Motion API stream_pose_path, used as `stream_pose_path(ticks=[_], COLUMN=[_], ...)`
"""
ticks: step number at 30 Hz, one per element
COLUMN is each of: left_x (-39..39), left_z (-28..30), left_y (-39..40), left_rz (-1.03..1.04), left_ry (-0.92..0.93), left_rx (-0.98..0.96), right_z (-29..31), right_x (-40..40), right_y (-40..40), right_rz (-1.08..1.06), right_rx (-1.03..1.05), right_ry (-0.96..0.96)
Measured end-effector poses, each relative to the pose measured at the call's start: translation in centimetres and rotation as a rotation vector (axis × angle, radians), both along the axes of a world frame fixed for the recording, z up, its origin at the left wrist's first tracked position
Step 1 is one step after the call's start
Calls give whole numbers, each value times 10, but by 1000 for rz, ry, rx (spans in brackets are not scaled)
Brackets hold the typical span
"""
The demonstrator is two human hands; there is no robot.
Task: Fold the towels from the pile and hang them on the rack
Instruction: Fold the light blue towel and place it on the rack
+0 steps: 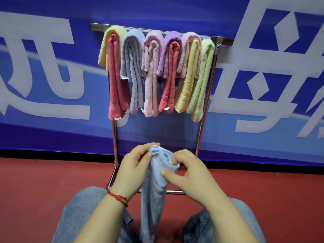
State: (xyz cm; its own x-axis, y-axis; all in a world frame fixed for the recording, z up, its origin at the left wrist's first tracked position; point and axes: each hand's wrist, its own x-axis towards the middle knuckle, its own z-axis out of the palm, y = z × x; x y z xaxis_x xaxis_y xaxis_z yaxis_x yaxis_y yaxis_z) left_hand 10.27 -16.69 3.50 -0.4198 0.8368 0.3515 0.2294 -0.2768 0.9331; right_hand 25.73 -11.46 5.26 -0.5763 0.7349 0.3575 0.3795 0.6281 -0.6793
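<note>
A light blue towel hangs down between my knees, gathered lengthwise. My left hand pinches its top edge from the left, and my right hand grips the top from the right with the thumb pressed on the cloth. Straight ahead stands a chrome towel rack. Several folded towels hang over its top bars: yellow, red, grey-blue, pink, purple, another red, another yellow and light green. The pile is out of view.
A blue banner with large white characters covers the wall behind the rack. The floor is red. The rack's base bar lies on the floor just beyond my hands. My legs in jeans frame the bottom of the view.
</note>
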Motion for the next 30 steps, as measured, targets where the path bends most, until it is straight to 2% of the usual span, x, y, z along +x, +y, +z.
stream_pose_path(ticks=[4, 7, 11, 15, 18, 22, 30], left_x=[0, 3, 7, 10, 8, 9, 5], left_z=[-1, -1, 0, 0, 0, -2, -7], left_y=[0, 1, -1, -1, -1, -2, 2], left_rz=[54, 36, -24, -9, 18, 4, 103], left_ry=[5, 2, 42, 146, 212, 380, 365], left_rx=[0, -8, 2, -12, -19, -47, -51], right_z=[2, 3, -3, -6, -4, -4, -4], right_x=[3, 1, -3, -7, -6, -3, 4], right_y=[3, 0, -3, -6, -5, -3, 6], right_rz=[-170, -131, -6, 8, 11, -5, -185], right_rx=[131, 139, 105, 126, 131, 148, 221], right_ry=[63, 120, -8, -116, -120, -44, -181])
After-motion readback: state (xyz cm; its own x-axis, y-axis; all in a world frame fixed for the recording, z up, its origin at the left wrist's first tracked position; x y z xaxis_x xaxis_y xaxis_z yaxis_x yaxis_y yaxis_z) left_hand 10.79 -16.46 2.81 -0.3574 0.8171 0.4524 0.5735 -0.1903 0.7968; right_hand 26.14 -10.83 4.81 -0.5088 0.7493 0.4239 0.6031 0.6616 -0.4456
